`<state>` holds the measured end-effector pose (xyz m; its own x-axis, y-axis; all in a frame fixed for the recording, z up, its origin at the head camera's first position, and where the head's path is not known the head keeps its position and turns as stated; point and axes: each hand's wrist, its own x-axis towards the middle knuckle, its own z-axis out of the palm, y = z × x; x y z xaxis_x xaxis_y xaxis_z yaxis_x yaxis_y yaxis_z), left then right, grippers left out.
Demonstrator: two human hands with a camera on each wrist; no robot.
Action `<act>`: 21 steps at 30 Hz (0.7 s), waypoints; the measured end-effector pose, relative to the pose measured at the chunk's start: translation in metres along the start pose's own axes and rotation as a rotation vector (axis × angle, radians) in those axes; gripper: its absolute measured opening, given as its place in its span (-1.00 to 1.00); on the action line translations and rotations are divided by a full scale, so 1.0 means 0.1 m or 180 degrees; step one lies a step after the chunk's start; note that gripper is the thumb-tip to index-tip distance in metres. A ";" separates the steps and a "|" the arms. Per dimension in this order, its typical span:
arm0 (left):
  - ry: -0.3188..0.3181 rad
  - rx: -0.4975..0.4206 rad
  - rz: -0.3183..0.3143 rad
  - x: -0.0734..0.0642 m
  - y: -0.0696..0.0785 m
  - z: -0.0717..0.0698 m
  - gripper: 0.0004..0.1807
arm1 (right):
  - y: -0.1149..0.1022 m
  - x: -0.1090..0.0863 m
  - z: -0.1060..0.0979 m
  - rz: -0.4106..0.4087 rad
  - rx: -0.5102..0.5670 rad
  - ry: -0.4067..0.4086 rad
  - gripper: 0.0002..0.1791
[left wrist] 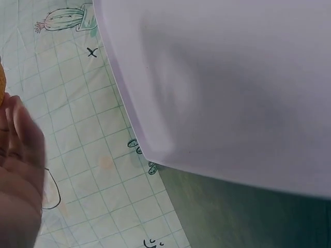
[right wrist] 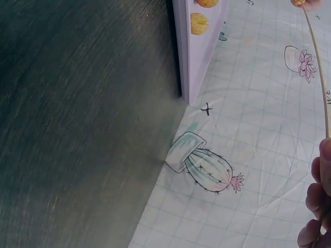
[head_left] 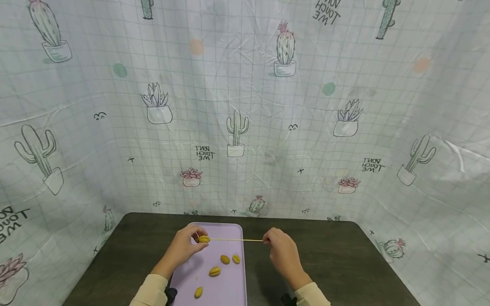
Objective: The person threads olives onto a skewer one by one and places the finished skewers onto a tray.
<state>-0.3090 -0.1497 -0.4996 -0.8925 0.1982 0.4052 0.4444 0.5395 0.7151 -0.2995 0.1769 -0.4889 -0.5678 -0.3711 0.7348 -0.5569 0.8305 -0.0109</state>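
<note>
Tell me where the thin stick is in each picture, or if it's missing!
Head: below the middle, the thin stick runs nearly level from the yellow piece in the left hand to the right hand.
Left wrist: not in it.
Right wrist: near the right edge, from the top down to the fingers.
Shared landmark: the purple tray, low in head, upper right in left wrist, top middle in right wrist.
</note>
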 end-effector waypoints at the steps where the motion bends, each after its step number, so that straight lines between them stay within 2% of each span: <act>1: 0.0000 -0.0024 0.0002 0.00 0.00 0.00 -0.76 | 0.00 0.00 0.00 -0.0010 -0.0003 0.0010 -0.66; 8: 0.0095 -0.0086 -0.0013 0.00 0.03 0.00 -0.74 | -0.01 -0.01 0.03 -0.0020 0.0065 0.0124 -0.62; 13: 0.0212 -0.0116 0.0071 -0.01 0.03 0.01 -0.71 | -0.02 -0.01 0.04 -0.0065 0.0085 0.0198 -0.60; 21: 0.0231 -0.0235 0.0038 -0.01 0.03 0.02 -0.72 | -0.03 -0.04 0.06 0.0086 0.0159 0.0097 -0.60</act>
<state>-0.3070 -0.1465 -0.4986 -0.8804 0.1430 0.4522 0.4618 0.4751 0.7490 -0.2995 0.1732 -0.4961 -0.5647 -0.3354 0.7541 -0.5716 0.8180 -0.0642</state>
